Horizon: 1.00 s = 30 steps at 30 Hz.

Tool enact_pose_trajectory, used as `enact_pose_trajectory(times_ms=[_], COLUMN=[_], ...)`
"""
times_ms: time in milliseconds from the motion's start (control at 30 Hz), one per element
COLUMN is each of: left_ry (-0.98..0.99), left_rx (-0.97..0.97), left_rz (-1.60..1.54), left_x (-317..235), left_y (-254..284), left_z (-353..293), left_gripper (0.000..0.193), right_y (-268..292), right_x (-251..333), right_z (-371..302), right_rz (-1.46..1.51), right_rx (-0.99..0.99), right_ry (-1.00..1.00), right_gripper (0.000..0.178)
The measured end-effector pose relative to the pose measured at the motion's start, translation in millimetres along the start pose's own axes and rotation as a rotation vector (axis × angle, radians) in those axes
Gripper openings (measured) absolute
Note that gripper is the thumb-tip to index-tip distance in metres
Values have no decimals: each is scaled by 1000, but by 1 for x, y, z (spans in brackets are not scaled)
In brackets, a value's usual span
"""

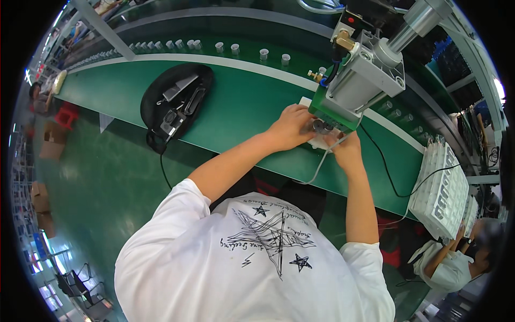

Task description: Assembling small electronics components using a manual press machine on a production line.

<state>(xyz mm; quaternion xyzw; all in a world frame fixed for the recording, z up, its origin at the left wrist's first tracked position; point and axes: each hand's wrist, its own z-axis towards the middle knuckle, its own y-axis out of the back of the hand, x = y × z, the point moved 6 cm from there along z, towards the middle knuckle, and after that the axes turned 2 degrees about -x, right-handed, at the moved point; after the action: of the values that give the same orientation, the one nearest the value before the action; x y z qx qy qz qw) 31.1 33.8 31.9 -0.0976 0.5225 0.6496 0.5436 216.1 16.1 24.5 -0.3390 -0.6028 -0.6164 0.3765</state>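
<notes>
Up on the wearer's head, the fisheye camera peers down past the white T-shirt (214, 273) toward the left hand (292, 129) and right hand (347, 149). It sits close above the green table (236, 115).

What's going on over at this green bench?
Someone in a white T-shirt is working bare-handed beneath a metal machine. The left hand and right hand are at a pale piece under its green block; exactly what they grip is hidden. Small pale cups stand in a row beyond the green bench. An open black case lies to the left, and white trays are at the right.
</notes>
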Motion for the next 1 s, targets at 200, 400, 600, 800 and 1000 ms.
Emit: enact_pose_trajectory(times_ms=[200,400,600,800,1000], left_ry=[61,35,77,73,201], left_rx=[-65,-94,-57,-266,-252], left_rz=[21,-35,-46,-10,140], left_x=[11,14,11,11,53], left_y=[-6,1,-3,17,32], left_z=[2,8,10,-18,-63], left_gripper=[41,36,40,37,18], right_y=[-1,-9,-14,26,50], right_x=[4,18,11,-53,-102], right_z=[4,7,9,-17,-25], right_rz=[-73,158,359,8,474], right_rx=[-94,32,1,-442,-555], right_ry=[196,134,98,204,-89], right_gripper=[56,55,54,37,26])
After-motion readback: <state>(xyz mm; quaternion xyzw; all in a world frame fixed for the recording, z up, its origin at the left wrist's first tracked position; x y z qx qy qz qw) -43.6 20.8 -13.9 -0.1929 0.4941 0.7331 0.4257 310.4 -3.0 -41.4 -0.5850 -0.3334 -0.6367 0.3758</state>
